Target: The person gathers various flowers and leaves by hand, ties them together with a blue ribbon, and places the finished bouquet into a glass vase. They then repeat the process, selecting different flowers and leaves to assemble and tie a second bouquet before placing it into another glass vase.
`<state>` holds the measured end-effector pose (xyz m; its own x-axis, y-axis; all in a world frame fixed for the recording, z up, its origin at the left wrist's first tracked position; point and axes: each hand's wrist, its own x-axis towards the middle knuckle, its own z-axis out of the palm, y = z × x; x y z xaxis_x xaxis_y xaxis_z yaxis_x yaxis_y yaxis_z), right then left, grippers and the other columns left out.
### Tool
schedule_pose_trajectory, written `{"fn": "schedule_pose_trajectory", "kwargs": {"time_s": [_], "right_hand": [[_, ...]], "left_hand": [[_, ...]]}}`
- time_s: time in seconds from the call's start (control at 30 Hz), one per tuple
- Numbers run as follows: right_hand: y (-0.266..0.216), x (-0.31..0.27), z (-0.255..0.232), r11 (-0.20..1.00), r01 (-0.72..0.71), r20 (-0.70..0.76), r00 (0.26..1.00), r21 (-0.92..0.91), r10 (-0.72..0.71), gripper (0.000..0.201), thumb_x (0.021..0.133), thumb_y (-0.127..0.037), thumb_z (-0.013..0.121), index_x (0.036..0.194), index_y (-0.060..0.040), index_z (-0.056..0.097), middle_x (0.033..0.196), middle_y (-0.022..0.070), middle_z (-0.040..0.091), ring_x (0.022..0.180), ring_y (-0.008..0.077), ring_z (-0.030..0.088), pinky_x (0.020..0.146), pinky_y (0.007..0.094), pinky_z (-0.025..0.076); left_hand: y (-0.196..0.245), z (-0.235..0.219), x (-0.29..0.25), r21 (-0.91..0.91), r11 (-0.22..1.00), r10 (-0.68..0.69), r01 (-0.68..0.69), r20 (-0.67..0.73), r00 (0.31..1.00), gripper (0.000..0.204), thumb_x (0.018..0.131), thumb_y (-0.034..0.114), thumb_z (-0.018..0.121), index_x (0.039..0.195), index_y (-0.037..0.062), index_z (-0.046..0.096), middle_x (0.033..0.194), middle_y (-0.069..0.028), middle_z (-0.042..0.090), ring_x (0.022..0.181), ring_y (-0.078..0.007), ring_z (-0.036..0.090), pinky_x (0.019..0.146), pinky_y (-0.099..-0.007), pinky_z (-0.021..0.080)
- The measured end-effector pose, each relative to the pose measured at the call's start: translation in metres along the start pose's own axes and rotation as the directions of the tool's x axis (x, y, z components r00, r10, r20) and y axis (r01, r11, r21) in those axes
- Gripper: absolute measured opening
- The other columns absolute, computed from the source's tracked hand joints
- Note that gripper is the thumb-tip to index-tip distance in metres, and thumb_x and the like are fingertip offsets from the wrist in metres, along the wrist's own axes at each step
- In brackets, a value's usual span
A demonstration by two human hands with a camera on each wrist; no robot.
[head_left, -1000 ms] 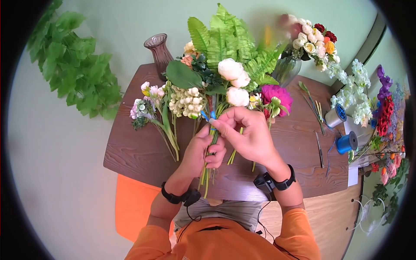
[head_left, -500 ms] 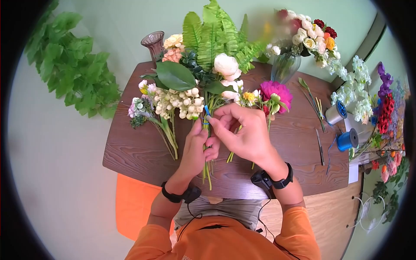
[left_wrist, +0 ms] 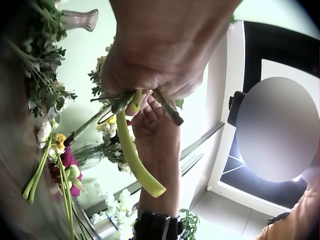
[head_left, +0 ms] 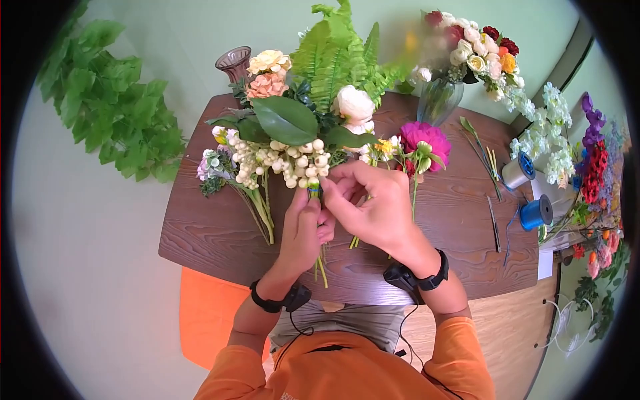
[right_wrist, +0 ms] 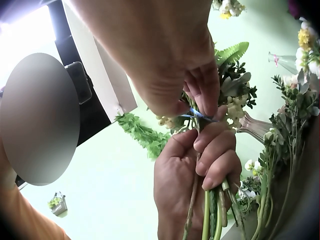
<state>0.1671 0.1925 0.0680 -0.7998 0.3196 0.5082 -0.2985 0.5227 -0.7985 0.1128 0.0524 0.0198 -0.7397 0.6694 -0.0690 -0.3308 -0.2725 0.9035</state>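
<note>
My left hand (head_left: 298, 230) grips the bundled stems of a bouquet just above the table's front part. The bouquet has a broad green leaf (head_left: 285, 121), cream berries (head_left: 300, 163), white blooms (head_left: 353, 105), peach flowers (head_left: 268, 85) and tall fern (head_left: 327, 57). A thin blue ribbon (right_wrist: 197, 114) crosses the stems right above the left fingers. Thumb and forefinger of my right hand (head_left: 377, 203) pinch at this ribbon, close against the stems. Cut stem ends (left_wrist: 142, 165) stick out below the left hand.
Loose flower stems lie left of the bouquet, and a magenta peony (head_left: 425, 143) lies right. Behind stand a purple glass vase (head_left: 233, 63) and a filled clear vase (head_left: 440, 103). Blue (head_left: 535, 213) and white (head_left: 519, 171) ribbon spools sit near the right edge, beside cut stems.
The bouquet has turned and tilted, bringing its berries and broad leaf toward the front. Blue ribbon tails that stuck up earlier are now mostly hidden. Both hands stay at the stems.
</note>
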Motion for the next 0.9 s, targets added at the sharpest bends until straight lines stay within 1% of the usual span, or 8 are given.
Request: {"fn": "schedule_pose_trajectory", "kwargs": {"time_s": [0.07, 0.13, 0.27, 0.33, 0.5, 0.57, 0.73, 0.9], "right_hand": [[0.004, -0.002, 0.002, 0.997, 0.051, -0.001, 0.999, -0.049, -0.051, 0.012, 0.086, -0.007, 0.074, 0.090, 0.0031, 0.070, 0.066, 0.0117, 0.070, 0.055, 0.0207, 0.071, 0.054, 0.0320, 0.058], [0.008, -0.004, 0.004, 0.986, 0.122, 0.002, 0.992, -0.116, -0.123, 0.013, 0.085, -0.009, 0.074, 0.088, 0.0027, 0.070, 0.066, 0.0127, 0.070, 0.056, 0.0229, 0.071, 0.055, 0.0338, 0.058], [0.014, -0.003, 0.004, 0.961, 0.178, 0.025, 0.984, -0.212, -0.176, 0.011, 0.084, -0.007, 0.073, 0.084, 0.0027, 0.067, 0.069, 0.0141, 0.070, 0.058, 0.0246, 0.072, 0.056, 0.0342, 0.057], [0.014, -0.003, 0.005, 0.996, 0.054, 0.011, 0.998, -0.073, -0.054, 0.010, 0.085, -0.004, 0.071, 0.086, 0.0031, 0.065, 0.070, 0.0129, 0.070, 0.060, 0.0204, 0.072, 0.056, 0.0326, 0.056], [0.023, 0.003, 0.003, 0.990, -0.036, 0.053, 0.998, 0.139, 0.029, 0.011, 0.093, -0.004, 0.067, 0.100, 0.0044, 0.064, 0.078, 0.0086, 0.072, 0.068, 0.0079, 0.068, 0.060, 0.0263, 0.056], [0.015, 0.007, 0.002, 0.896, -0.181, 0.019, 0.982, 0.406, 0.190, 0.011, 0.100, -0.006, 0.063, 0.100, 0.0052, 0.065, 0.084, 0.0079, 0.074, 0.072, 0.0076, 0.069, 0.066, 0.0251, 0.058], [0.025, 0.010, -0.001, 0.892, -0.133, 0.051, 0.991, 0.433, 0.123, 0.014, 0.101, -0.007, 0.063, 0.101, 0.0059, 0.067, 0.086, 0.0068, 0.076, 0.072, 0.0062, 0.068, 0.067, 0.0237, 0.058], [0.016, 0.010, -0.002, 0.974, -0.134, 0.106, 0.988, 0.184, 0.116, 0.013, 0.093, -0.007, 0.074, 0.095, 0.0054, 0.070, 0.074, 0.0038, 0.072, 0.063, 0.0032, 0.063, 0.057, 0.0210, 0.050]], "left_hand": [[-0.006, 0.001, 0.001, 0.070, 0.997, 0.024, -0.023, -0.017, 1.000, 0.036, 0.101, 0.015, 0.032, 0.133, 0.0077, 0.046, 0.078, 0.0025, 0.041, 0.056, -0.0049, 0.037, 0.047, -0.0195, 0.031], [-0.012, 0.001, 0.004, 0.246, 0.955, 0.177, -0.163, -0.037, 0.983, 0.034, 0.100, 0.015, 0.032, 0.130, 0.0060, 0.046, 0.077, 0.0022, 0.042, 0.056, -0.0049, 0.037, 0.047, -0.0197, 0.031], [-0.012, -0.001, 0.003, 0.221, 0.958, 0.194, -0.182, -0.034, 0.980, 0.034, 0.101, 0.014, 0.031, 0.130, 0.0050, 0.047, 0.077, 0.0019, 0.042, 0.055, -0.0049, 0.036, 0.047, -0.0202, 0.031], [-0.011, -0.004, 0.002, 0.093, 0.990, 0.105, -0.103, -0.021, 0.994, 0.034, 0.102, 0.014, 0.031, 0.131, 0.0056, 0.047, 0.076, 0.0016, 0.041, 0.054, -0.0052, 0.036, 0.047, -0.0201, 0.030], [0.002, -0.005, 0.003, -0.023, 0.999, 0.022, -0.023, -0.009, 1.000, 0.040, 0.105, 0.015, 0.028, 0.143, 0.0086, 0.042, 0.075, 0.0029, 0.037, 0.052, -0.0049, 0.032, 0.045, -0.0204, 0.028], [0.007, -0.005, 0.004, -0.055, 0.998, 0.015, -0.014, 0.015, 1.000, 0.045, 0.107, 0.015, 0.028, 0.151, 0.0107, 0.037, 0.074, 0.0034, 0.035, 0.052, -0.0045, 0.031, 0.045, -0.0206, 0.027], [0.010, -0.008, 0.004, -0.128, 0.991, -0.020, 0.026, 0.050, 0.999, 0.045, 0.109, 0.022, 0.028, 0.152, 0.0114, 0.038, 0.075, 0.0032, 0.033, 0.049, -0.0055, 0.029, 0.041, -0.0208, 0.026], [0.007, -0.007, 0.003, -0.108, 0.994, -0.031, 0.035, 0.031, 0.999, 0.039, 0.110, 0.025, 0.029, 0.143, 0.0104, 0.042, 0.074, 0.0030, 0.034, 0.048, -0.0058, 0.029, 0.041, -0.0216, 0.026]]}}
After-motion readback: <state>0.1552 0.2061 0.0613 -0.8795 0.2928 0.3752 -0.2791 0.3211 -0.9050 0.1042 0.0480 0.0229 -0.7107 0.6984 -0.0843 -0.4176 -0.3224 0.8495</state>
